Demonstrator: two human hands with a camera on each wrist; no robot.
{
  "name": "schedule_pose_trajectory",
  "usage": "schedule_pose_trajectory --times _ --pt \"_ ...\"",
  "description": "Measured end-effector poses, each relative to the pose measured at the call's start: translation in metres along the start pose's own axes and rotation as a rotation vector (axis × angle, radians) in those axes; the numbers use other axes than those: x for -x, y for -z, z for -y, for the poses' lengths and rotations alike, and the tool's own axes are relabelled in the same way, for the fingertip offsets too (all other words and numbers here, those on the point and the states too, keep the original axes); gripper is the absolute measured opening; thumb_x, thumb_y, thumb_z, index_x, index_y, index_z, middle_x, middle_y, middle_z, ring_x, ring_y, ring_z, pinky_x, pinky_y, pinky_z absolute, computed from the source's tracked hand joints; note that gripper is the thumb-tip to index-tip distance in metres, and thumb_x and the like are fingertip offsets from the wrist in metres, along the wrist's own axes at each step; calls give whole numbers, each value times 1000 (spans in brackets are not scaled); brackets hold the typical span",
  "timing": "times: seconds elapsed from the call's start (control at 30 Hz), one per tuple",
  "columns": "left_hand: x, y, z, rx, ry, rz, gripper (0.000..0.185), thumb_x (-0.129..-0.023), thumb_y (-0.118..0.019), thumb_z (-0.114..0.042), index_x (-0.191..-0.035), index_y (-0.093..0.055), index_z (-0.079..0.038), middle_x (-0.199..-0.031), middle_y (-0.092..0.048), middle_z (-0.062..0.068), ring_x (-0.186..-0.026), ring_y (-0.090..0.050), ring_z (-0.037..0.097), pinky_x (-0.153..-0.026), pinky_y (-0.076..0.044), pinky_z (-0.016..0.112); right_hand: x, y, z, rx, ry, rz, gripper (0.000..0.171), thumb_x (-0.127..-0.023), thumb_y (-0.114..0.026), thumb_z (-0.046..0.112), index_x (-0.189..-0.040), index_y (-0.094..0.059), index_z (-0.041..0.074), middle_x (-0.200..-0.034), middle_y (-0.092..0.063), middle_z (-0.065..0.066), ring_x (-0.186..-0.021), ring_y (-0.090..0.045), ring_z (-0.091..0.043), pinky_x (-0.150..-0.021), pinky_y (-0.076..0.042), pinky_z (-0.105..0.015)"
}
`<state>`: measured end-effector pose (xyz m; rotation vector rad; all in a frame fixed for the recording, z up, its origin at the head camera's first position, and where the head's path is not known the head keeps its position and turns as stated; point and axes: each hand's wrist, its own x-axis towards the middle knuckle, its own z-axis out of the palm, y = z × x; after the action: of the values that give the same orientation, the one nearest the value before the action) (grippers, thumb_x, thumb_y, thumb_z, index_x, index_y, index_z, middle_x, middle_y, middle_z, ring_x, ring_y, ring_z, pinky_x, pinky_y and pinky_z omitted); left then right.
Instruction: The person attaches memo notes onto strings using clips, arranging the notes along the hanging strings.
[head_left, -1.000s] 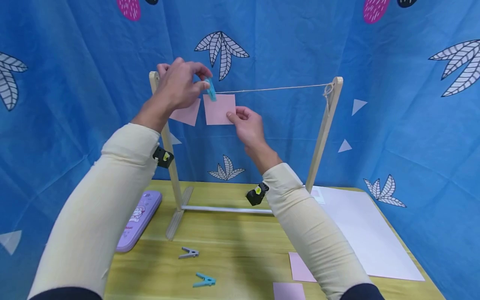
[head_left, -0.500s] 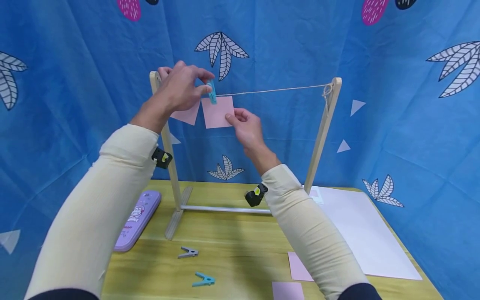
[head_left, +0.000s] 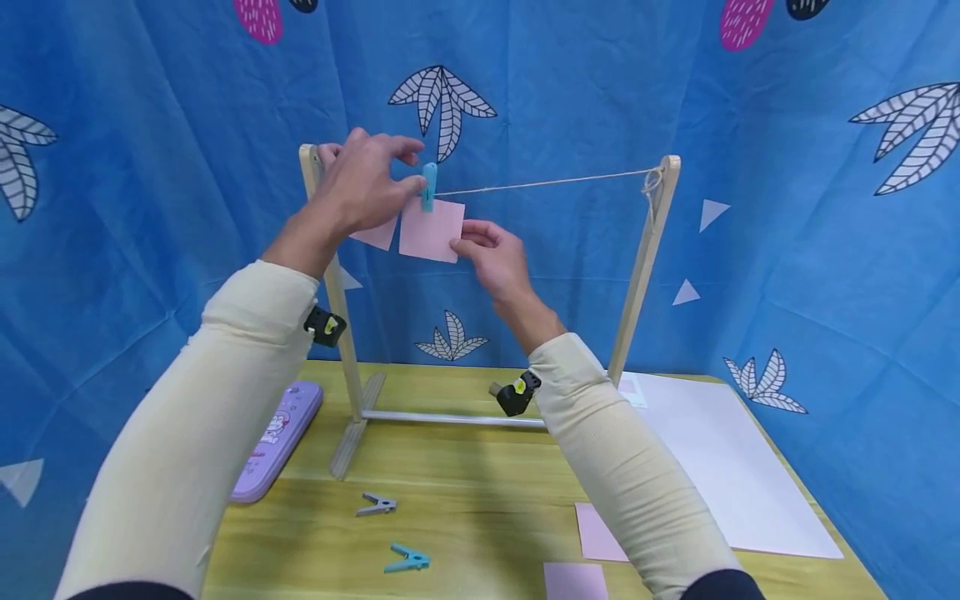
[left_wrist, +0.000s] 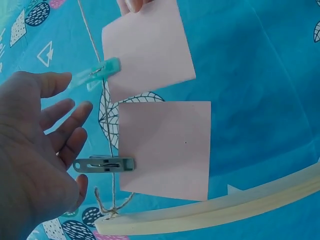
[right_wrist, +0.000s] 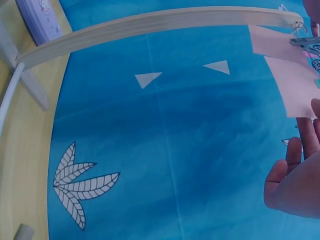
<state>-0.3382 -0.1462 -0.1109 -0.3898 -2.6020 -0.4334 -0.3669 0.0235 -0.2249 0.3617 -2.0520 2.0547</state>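
Observation:
A pink paper square (head_left: 431, 231) hangs from the string (head_left: 555, 181), with a teal clothespin (head_left: 429, 187) clamped over its top edge and the line. My left hand (head_left: 360, 183) is beside that clothespin, fingers spread apart; its thumb tip is at the clothespin's handle end, and I cannot tell if it touches. My right hand (head_left: 495, 260) pinches the right edge of the square between thumb and fingers. Left of it, a second pink square (left_wrist: 165, 150) hangs from a grey clothespin (left_wrist: 105, 164), clearest in the left wrist view and partly hidden by my left hand in the head view.
The string runs between two wooden posts (head_left: 643, 267) of a stand. On the table lie a grey clothespin (head_left: 377, 504), a teal clothespin (head_left: 407, 558), pink squares (head_left: 576, 582), a white sheet (head_left: 727, 467) and a purple case (head_left: 277, 442). A blue curtain (head_left: 570, 100) hangs behind.
My left fingers have come away from the teal clothespin, which now stands upright on the line. The pink square has shifted slightly down and left and tilted, with my right hand still pinching it.

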Motion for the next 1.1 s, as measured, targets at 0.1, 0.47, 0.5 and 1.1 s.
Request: schedule_pose_trajectory --times 0.1,0.47,0.5,1.1 --pt "4 -1 -1 9 -8 -26 53 -95 -52 -40 -146 -44 -24 -139 -57 2 -130 -38 26 -105 -16 55 2 2 0 6 8 9 29 -90 -69 18 -118 -66 11 -114 -69 -8 -107 -63 -20 -104 -41 -40" --pt "32 -14 10 143 -33 -285 46 -92 -54 -36 -137 -55 -23 -141 -54 0 -128 -44 21 -115 -14 51 16 18 -14 111 -66 40 32 -90 -67 15 -122 -62 17 -119 -68 -4 -113 -62 -19 -106 -43 -40" --pt "35 -15 12 161 -41 -298 46 -92 -54 -34 -136 -56 -22 -139 -55 1 -127 -44 21 -114 -15 52 19 20 -16 131 -68 47 34 -90 -68 16 -123 -61 18 -119 -68 -3 -113 -61 -18 -105 -43 -40" --pt "96 -52 43 296 -39 -301 49 -92 -60 -28 -138 -52 -15 -136 -56 11 -121 -47 29 -104 -27 57 65 56 -47 487 70 159 51 -88 -68 30 -135 -50 26 -136 -57 2 -126 -51 -20 -103 -43 -44"
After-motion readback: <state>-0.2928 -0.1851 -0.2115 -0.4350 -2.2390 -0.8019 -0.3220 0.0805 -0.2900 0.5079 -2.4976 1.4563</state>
